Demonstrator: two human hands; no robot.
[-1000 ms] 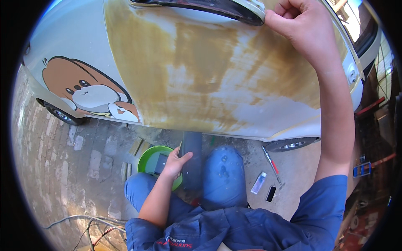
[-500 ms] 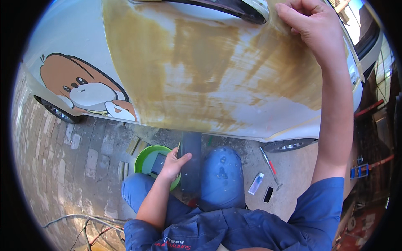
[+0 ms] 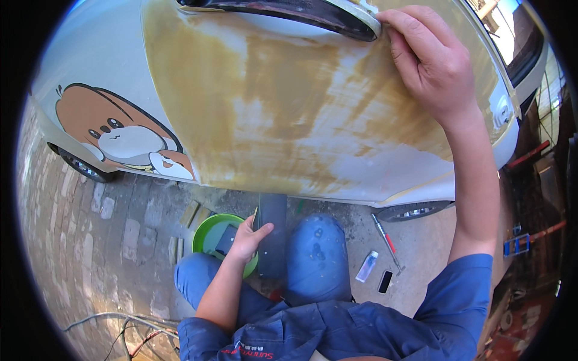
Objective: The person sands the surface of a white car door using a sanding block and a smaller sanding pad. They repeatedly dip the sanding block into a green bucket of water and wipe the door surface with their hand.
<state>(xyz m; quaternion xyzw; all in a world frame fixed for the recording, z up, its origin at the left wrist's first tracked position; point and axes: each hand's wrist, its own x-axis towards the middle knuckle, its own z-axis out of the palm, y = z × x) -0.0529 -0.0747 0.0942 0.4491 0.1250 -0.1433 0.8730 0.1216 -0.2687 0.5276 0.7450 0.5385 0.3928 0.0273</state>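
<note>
In front of me is a pale vehicle body panel (image 3: 289,114) with brownish-yellow, streaky patches. At its upper edge, my right hand (image 3: 436,66) bends its fingers together near the end of a black curved trim (image 3: 301,17). Whether something is between those fingertips is hidden. My left hand (image 3: 247,240) is low, between my knees, closed round a thin piece with a yellowish edge (image 3: 254,213), mostly covered by the fingers. Its thumb lies at the edge of a dark flat board (image 3: 273,240). Beside this hand, a green basin (image 3: 201,234) holds water and a dark flat piece (image 3: 227,238).
On the ground to the right lie a red-handled tool (image 3: 386,236), a tube (image 3: 367,266) and a phone (image 3: 385,281). Cables (image 3: 120,317) run at lower left. A cartoon animal decal (image 3: 123,138) marks the panel's left. Wheels (image 3: 415,210) stand beneath.
My right hand has moved left and slightly down, closer to the end of the black trim. The view has shifted a little; my left hand keeps its place and grip.
</note>
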